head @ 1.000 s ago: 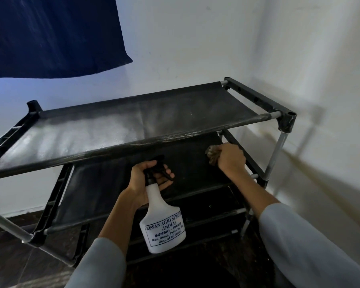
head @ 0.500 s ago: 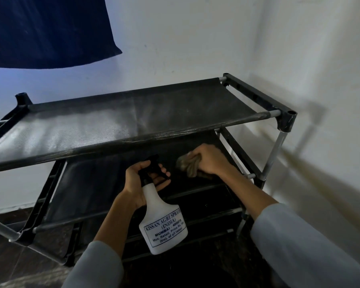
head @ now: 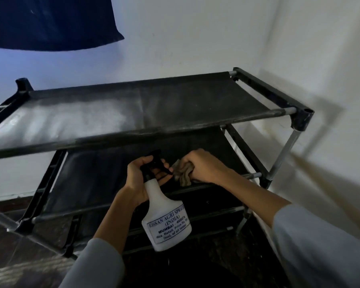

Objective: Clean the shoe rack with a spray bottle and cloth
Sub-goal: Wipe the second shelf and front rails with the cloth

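The left hand (head: pixel 142 179) is gripping the bottle (head: pixel 165 213) by its neck just under the black trigger head, fingers curled round it, in front of the rack's (head: pixel 301 119) second shelf. The right hand (head: pixel 204 166) is bunching the cloth (head: pixel 183 173) in a closed fist and pressing it onto that second shelf, right beside the bottle's trigger.

The bottle is looking like thin white plastic, stiff enough to hold at the neck, probably light to moderate depending on its fill, which cannot be told through the opaque wall. The neck is the sensible place to hold, since it is leaving a finger free for the trigger. The cloth is soft and limp, crumpling easily, so a full fist is suiting it. The shelves are stretched dark fabric on thin tubes, and are likely giving under pressure, so wiping probably wants a light hand.

The bottle's label is reading "KISSAN AGRI SPRAY…", "(INDIA)", "MUMBAI - 400078", "Max. Retail Price Rs…", "(Incl. of all taxes)"; the rest is cut off or blurred.
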### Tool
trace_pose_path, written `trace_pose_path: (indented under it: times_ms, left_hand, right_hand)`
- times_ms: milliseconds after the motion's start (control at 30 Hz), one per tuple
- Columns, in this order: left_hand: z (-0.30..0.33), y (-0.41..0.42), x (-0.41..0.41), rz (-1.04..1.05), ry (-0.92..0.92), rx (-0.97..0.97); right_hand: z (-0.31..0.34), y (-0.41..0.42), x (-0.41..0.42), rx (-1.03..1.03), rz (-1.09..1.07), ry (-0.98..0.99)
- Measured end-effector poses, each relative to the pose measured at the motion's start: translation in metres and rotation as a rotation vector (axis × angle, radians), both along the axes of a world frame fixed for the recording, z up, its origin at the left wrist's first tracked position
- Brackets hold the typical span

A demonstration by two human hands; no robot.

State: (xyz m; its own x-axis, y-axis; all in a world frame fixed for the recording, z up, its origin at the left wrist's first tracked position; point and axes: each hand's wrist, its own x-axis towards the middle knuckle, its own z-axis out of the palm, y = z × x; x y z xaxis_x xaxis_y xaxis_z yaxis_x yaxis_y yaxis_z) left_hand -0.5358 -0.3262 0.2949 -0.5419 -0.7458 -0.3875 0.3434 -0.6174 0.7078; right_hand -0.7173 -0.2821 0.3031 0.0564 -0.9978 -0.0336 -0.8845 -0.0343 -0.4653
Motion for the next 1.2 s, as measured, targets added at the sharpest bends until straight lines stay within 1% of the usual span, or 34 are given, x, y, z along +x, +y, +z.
trace_pose_path:
  times_ms: [67,100,167,267,333,367,400,467,500,533,600,667,767,800,900,967,1000,1067,1133,1167,1200]
  left_hand:
    - [0.001,0.002,-0.001,0.005,-0.012,-0.001]
    - [0.001,0.003,-0.001,0.006,-0.018,0.000]
    - [0.001,0.003,0.000,0.011,-0.023,0.005]
    - [0.002,0.003,0.001,0.016,-0.007,-0.001]
    - [0.003,0.003,0.001,0.019,0.003,-0.006]
    - [0.003,0.003,0.001,0.019,0.009,-0.006]
    - [0.002,0.003,0.002,0.017,0.015,-0.007]
    - [0.001,0.002,0.002,0.006,0.016,-0.011]
    - [0.000,0.003,0.002,-0.003,0.014,-0.011]
    - [-0.001,0.003,0.001,-0.012,0.014,-0.013]
    - [-0.001,0.003,0.001,-0.010,0.013,-0.016]
    - [-0.002,0.002,0.001,0.009,0.001,-0.018]
    - [-0.004,0.000,0.001,0.005,-0.004,-0.027]
    - [-0.005,0.000,0.001,-0.001,-0.008,-0.036]
    - [-0.006,-0.001,-0.001,0.003,-0.001,-0.063]
    - [-0.005,-0.002,-0.002,0.005,0.003,-0.068]
    - [-0.005,-0.002,-0.002,0.005,-0.001,-0.066]
    - [-0.003,-0.001,-0.002,0.017,-0.012,-0.059]
    - [0.000,-0.001,-0.004,0.035,-0.027,-0.045]
    - [0.003,0.001,-0.004,0.039,-0.037,-0.043]
    - [0.007,0.003,-0.004,0.038,-0.057,-0.052]
  right_hand:
    - [-0.003,-0.016,-0.008,-0.060,-0.053,0.135]
    - [-0.005,-0.027,-0.013,-0.075,-0.110,0.169]
    - [-0.009,-0.050,-0.028,-0.132,-0.280,0.157]
    - [-0.015,-0.070,-0.044,-0.219,-0.554,0.043]
    - [-0.017,-0.071,-0.040,-0.227,-0.617,0.046]
    - [-0.017,-0.067,-0.034,-0.198,-0.587,0.035]
    - [-0.017,-0.059,-0.029,-0.141,-0.494,-0.011]
    - [-0.015,-0.033,-0.016,0.018,-0.206,-0.164]
    - [-0.014,-0.018,-0.013,0.087,-0.085,-0.209]
    - [-0.015,-0.009,-0.013,0.118,-0.015,-0.222]
    - [-0.016,-0.008,-0.026,0.075,-0.036,-0.173]
    - [-0.020,-0.019,-0.043,-0.031,-0.169,-0.089]
    - [-0.018,-0.042,-0.065,-0.174,-0.395,-0.094]
    - [-0.015,-0.051,-0.071,-0.201,-0.473,-0.052]
    - [-0.004,-0.073,-0.078,-0.207,-0.666,0.166]
    - [-0.001,-0.078,-0.073,-0.224,-0.704,0.183]
    - [-0.003,-0.075,-0.069,-0.223,-0.688,0.147]
    - [-0.005,-0.058,-0.061,-0.152,-0.562,0.082]
    - [0.002,-0.035,-0.058,0.014,-0.366,0.080]
    - [0.010,-0.021,-0.059,0.101,-0.267,0.047]
    - [0.019,-0.008,-0.061,0.178,-0.184,-0.038]
